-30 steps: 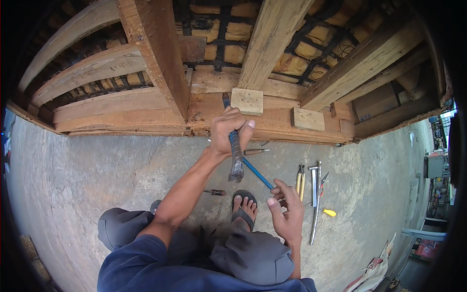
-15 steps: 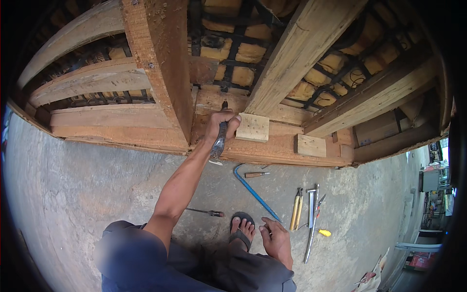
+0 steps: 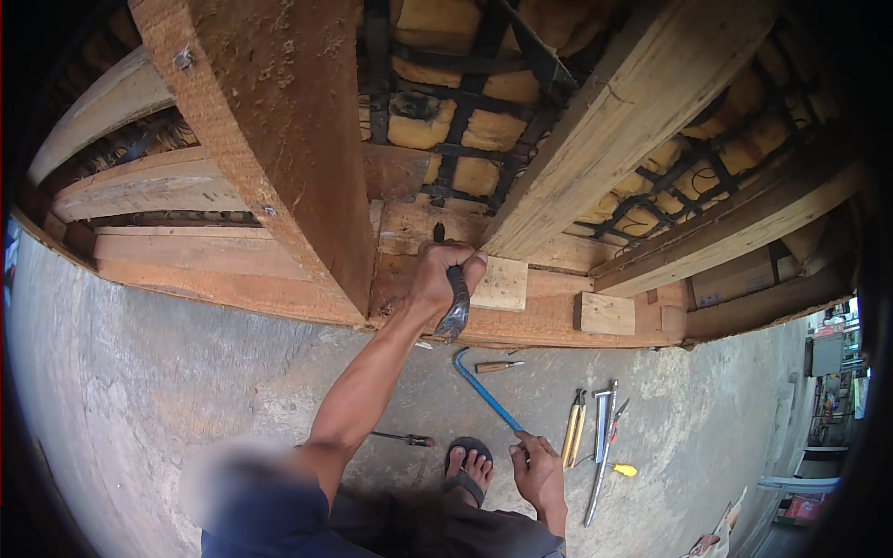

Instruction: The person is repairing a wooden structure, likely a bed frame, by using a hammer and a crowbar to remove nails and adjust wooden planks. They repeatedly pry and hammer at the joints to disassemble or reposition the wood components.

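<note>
My left hand (image 3: 446,279) is closed round a dark, worn tool (image 3: 454,321) with a broad, curved lower end. Its narrow dark tip points up at the bottom rail of a wooden furniture frame (image 3: 558,321), between two upright posts. Beside these fingers is a pale wood block (image 3: 502,284) fixed to the rail. Low on the right, my right hand (image 3: 538,472) has its fingers curled and overlaps the lower end of a blue hooked pry bar (image 3: 488,398). Whether it grips the bar or something small, I cannot tell.
On the concrete floor lie a wood-handled tool (image 3: 499,366), a dark-handled screwdriver (image 3: 409,439), yellow-handled pliers (image 3: 574,430), a long metal bar (image 3: 605,465) and a yellow-handled tool (image 3: 624,471). My sandalled foot (image 3: 468,467) is between my hands. Webbing and foam (image 3: 470,130) show behind the posts.
The view has shifted, so the frame looks closer and the floor tools sit lower. My right hand now covers the lower end of the blue pry bar. The left keeps its grip.
</note>
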`<state>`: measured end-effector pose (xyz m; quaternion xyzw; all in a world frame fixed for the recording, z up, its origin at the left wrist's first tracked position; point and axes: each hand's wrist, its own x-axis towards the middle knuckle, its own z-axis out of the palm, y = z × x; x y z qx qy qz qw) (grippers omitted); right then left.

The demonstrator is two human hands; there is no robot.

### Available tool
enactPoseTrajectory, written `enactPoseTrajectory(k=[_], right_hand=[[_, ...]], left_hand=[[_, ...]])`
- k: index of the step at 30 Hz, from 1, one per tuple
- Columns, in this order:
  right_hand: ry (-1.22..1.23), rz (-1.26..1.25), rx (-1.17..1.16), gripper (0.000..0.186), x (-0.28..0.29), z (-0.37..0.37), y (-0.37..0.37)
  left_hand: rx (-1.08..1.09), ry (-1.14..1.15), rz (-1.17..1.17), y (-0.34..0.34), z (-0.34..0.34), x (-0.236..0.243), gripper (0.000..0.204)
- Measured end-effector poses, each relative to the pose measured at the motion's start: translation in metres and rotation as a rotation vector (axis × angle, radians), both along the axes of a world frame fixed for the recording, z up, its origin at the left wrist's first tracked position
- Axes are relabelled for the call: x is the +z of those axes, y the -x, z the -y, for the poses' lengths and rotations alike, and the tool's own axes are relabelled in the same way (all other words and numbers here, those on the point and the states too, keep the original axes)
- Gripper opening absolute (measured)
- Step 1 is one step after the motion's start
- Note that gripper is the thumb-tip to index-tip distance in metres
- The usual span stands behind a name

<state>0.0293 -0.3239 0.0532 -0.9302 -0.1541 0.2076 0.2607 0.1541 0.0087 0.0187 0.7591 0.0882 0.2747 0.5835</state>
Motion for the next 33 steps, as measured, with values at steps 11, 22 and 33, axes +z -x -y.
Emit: enactPoseTrajectory(k=[11, 22, 33], right_hand=[[0.023, -0.062, 0.033, 0.029, -0.028, -0.003, -0.001], [0.150, 0.146, -0.148, 0.042, -0.134, 0.051, -0.020], [0.351, 0.453, -0.761, 0.038, -0.170, 0.194, -0.028]], left_hand=[[0.068, -0.115, 0.178, -0.006, 0.003, -0.007, 0.037], [0.143, 0.128, 0.051, -0.018, -0.001, -0.005, 0.038], [0.124, 0.015, 0.018, -0.014, 0.012, 0.002, 0.038]])
